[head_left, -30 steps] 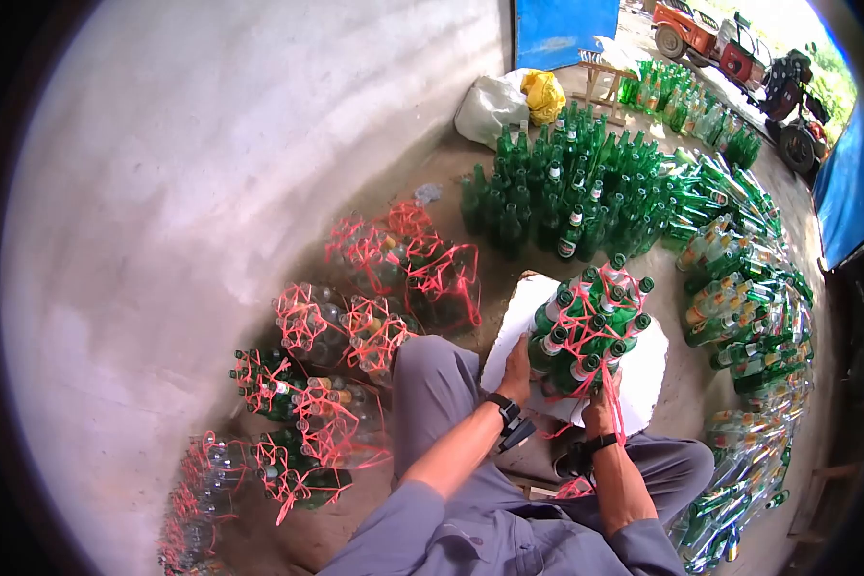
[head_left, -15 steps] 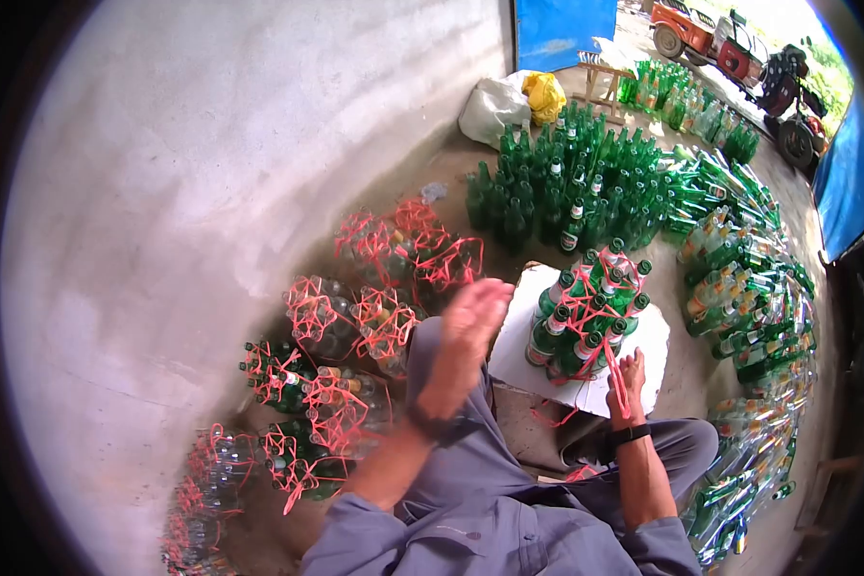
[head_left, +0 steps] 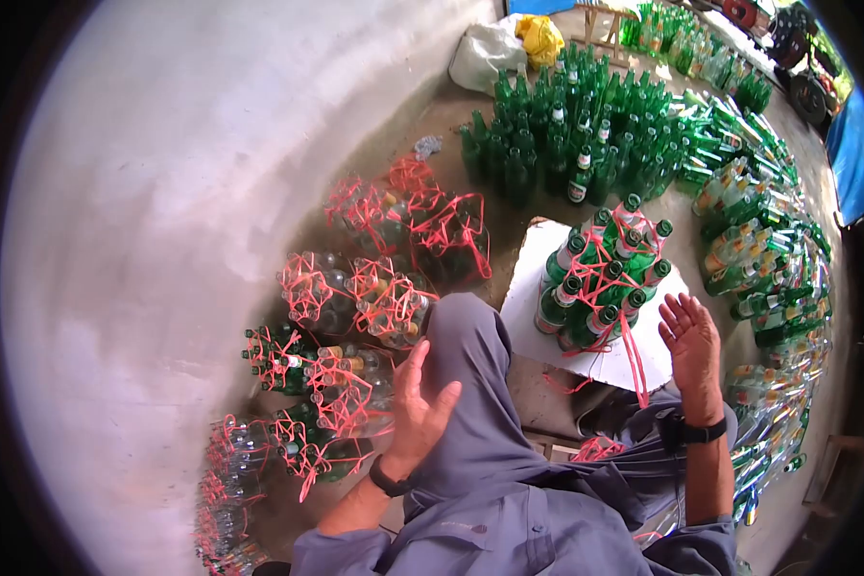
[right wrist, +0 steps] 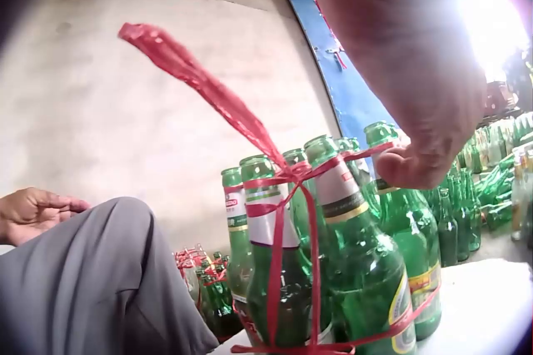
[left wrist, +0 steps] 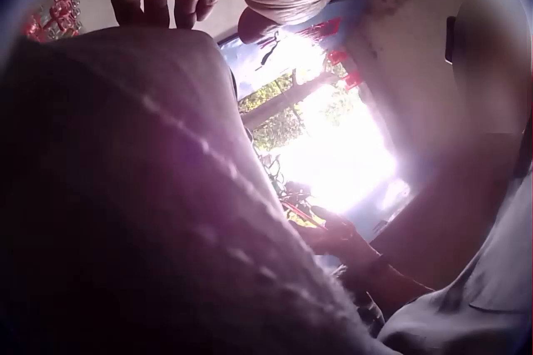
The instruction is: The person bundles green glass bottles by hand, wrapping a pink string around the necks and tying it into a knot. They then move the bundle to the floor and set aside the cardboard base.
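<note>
A bundle of green bottles [head_left: 605,278], wrapped in red plastic strips, stands upright on a white board [head_left: 523,317]. In the right wrist view the strips [right wrist: 291,173] are knotted round the necks, with one loose end sticking up. My right hand [head_left: 693,346] is raised just right of the bundle, fingers extended, holding nothing. My left hand [head_left: 419,413] is beside the left knee with fingers spread and nothing in it; the left wrist view shows its fingers [left wrist: 158,12] above the trouser fabric.
Several tied bundles of bottles [head_left: 389,307] stand on the floor at the left. Loose green bottles [head_left: 576,144] stand behind the board, and many bottles [head_left: 778,278] lie stacked along the right. A white sack [head_left: 485,58] and a yellow bag [head_left: 540,40] lie at the back.
Both hands have come away from the bundle, the left moving to the knee and the right moving outward. The head view has tilted down, and the bundle stays on the board.
</note>
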Motion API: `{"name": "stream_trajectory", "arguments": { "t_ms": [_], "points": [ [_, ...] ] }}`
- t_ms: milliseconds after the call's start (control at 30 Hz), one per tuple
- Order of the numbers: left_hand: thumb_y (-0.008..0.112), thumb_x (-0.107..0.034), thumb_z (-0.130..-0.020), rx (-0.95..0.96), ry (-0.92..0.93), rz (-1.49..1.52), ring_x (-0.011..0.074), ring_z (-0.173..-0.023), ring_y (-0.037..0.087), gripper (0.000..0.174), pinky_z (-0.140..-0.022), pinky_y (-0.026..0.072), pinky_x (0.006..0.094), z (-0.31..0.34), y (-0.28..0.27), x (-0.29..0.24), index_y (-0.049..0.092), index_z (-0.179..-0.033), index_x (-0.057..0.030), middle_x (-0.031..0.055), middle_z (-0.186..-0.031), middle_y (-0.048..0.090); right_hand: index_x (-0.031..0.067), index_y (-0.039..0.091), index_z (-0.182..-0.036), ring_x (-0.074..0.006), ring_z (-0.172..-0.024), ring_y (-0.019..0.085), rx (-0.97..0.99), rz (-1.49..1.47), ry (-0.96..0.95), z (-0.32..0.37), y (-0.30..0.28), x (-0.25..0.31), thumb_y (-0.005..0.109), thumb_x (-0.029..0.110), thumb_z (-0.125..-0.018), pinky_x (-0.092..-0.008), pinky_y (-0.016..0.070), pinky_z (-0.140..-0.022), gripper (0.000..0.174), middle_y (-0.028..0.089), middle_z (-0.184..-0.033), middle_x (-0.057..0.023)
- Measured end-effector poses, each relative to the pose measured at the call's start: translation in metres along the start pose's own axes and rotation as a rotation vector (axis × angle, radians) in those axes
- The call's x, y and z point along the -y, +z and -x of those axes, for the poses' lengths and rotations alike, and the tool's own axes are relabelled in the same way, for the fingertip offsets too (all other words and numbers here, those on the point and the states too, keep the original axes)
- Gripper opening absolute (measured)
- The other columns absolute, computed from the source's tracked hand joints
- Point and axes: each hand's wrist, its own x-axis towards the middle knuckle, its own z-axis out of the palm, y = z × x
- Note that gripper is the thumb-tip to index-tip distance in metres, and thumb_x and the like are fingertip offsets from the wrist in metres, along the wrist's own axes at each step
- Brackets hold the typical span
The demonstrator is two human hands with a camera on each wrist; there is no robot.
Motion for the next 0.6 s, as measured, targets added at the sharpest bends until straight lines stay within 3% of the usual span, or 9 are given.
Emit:
{"name": "stream_trajectory", "arguments": {
  "t_ms": [33, 200, 467, 600],
  "points": [
    [0.074, -0.029, -0.09, 0.0, 0.094, -0.143, 0.0325, -0.134, 0.046, 0.073, -0.112, 0.036, 0.0427, -0.001, 0.004, -0.002, 0.042, -0.148, 0.0034, 0.0199, -0.143, 0.051, -0.0015, 0.046, -0.141, -0.0217, -0.117, 0.063, 0.034, 0.018, -0.013, 0.004, 0.004, 0.004, 0.053, 0.038, -0.104, -0.0341, 0.0506, -0.096, 0.055, 0.061, -0.135, -0.0147],
    [0.076, -0.038, -0.089, 0.115, -0.046, -0.106, 0.0332, -0.148, 0.03, 0.095, -0.122, 0.021, 0.0424, -0.024, 0.015, -0.019, 0.025, -0.156, 0.0049, 0.0244, -0.158, 0.032, -0.0045, 0.047, -0.14, -0.0175, -0.099, 0.067, -0.051, 0.115, 0.12, 0.013, 0.031, 0.03, 0.056, 0.026, -0.103, -0.0286, 0.0538, -0.082, 0.049, 0.067, -0.122, -0.0157],
    [0.076, -0.039, -0.086, 0.116, -0.038, -0.362, 0.0359, -0.14, 0.039, 0.097, -0.119, 0.0268, 0.0444, -0.056, 0.041, -0.015, 0.025, -0.155, 0.0063, 0.0265, -0.152, 0.037, -0.0118, 0.055, -0.13, -0.0151, -0.073, 0.063, -0.034, 0.026, 0.19, -0.001, 0.042, 0.039, 0.063, 0.018, -0.097, -0.0256, 0.0499, -0.062, 0.045, 0.068, -0.105, -0.02],
    [0.08, -0.04, -0.083, 0.116, -0.091, -0.369, 0.0365, -0.139, 0.04, 0.101, -0.119, 0.0274, 0.0448, -0.06, 0.045, -0.024, 0.025, -0.154, 0.0067, 0.0266, -0.15, 0.039, -0.0109, 0.057, -0.127, -0.0132, -0.069, 0.061, -0.006, 0.039, 0.276, -0.014, 0.038, 0.041, 0.062, 0.018, -0.098, -0.0242, 0.0476, -0.058, 0.042, 0.069, -0.1, -0.0181]
  ]
}}
